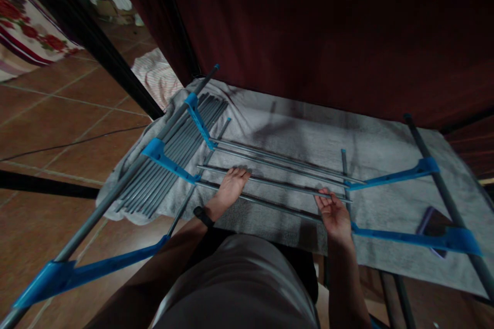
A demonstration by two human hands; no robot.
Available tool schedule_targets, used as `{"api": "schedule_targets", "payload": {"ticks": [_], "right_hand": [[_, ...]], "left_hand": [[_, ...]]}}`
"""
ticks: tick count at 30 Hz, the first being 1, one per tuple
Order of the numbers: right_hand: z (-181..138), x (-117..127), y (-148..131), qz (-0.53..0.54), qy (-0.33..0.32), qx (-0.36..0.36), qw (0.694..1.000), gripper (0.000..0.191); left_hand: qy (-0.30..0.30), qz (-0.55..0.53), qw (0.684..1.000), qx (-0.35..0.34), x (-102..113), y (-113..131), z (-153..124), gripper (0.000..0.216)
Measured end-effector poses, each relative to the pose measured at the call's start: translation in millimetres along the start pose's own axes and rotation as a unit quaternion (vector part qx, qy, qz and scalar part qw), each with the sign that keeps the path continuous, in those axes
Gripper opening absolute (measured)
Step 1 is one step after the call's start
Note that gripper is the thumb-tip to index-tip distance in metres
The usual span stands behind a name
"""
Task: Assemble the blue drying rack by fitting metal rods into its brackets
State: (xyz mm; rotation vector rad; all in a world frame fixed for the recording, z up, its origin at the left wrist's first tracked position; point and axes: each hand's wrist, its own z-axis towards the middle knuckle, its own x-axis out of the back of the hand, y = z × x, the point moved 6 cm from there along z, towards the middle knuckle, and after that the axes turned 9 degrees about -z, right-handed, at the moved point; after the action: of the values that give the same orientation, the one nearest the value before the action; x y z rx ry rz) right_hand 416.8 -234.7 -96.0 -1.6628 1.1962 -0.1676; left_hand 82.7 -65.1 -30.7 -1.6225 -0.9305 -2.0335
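A loose grey metal rod (283, 184) lies across both my hands, over the middle of the rack frame. My left hand (232, 185) holds it from above near its left end, knuckles up. Palm upward, my right hand (335, 213) grips it close to the right end, fingertips curled at the tube. Just in front of me, a fixed rod (278, 206) spans between the two sides. Farther off, another fixed rod (278, 162) joins blue plastic brackets (200, 121) to the right side, with a further rod (278, 151) alongside it.
Several spare rods (170, 159) lie side by side at the left on a grey cloth (309, 118). A phone (436, 229) rests by the blue right bracket (417, 240). Behind hangs a dark red curtain (328, 36). Dark posts (104, 51) and tiled floor (57, 118) are at the left.
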Motion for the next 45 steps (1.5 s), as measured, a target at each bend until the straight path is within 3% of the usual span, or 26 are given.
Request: {"api": "schedule_targets", "payload": {"ticks": [16,21,26,34,45], "right_hand": [[5.1,11.3,0.0,0.049,0.072,0.015,0.996,0.013],[2.4,11.2,-3.0,0.060,0.086,0.018,0.994,0.014],[-5.4,16.1,-5.4,0.042,0.099,0.019,0.994,0.012],[-30.2,19.6,-26.0,0.005,0.127,0.149,0.981,0.026],[-34.6,21.7,-31.0,-0.013,0.146,0.174,0.974,0.029]], "left_hand": [[0.020,-0.024,1.000,-0.001,8.1,1.0,-0.5,0.023],[0.038,-0.029,0.999,0.008,12.6,0.5,-1.2,0.028],[0.018,-0.060,0.998,0.019,11.7,-4.4,-0.1,0.035],[0.005,-0.095,0.995,0.004,10.8,-10.8,9.2,0.043],[0.034,-0.085,0.995,-0.040,12.0,-7.3,17.7,0.030]]}}
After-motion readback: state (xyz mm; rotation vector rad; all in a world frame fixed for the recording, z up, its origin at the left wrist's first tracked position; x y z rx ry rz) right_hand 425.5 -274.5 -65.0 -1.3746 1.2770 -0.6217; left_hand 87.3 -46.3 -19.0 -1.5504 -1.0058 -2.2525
